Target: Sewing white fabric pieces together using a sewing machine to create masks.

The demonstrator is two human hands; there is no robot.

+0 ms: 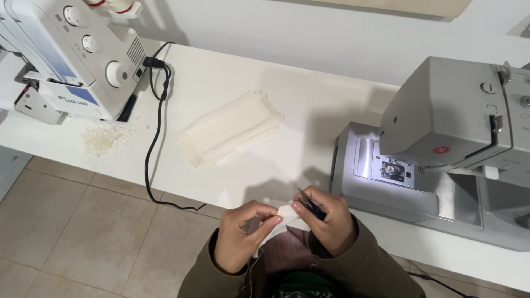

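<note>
My left hand [238,233] pinches one end of a small white piece of fabric [286,214], held close to my body at the table's front edge. My right hand [328,219] grips the other end together with a small dark blue tool [311,204], its pointed tip sticking up to the left. Both hands touch the fabric. Olive sleeves cover my wrists.
A grey sewing machine [441,143] with its light on stands at the right. A white overlock machine [72,55] sits at the far left, with a black cable [156,138] hanging off the table. A stack of cream fabric pieces [231,128] and thread scraps [102,138] lie on the white table [309,94].
</note>
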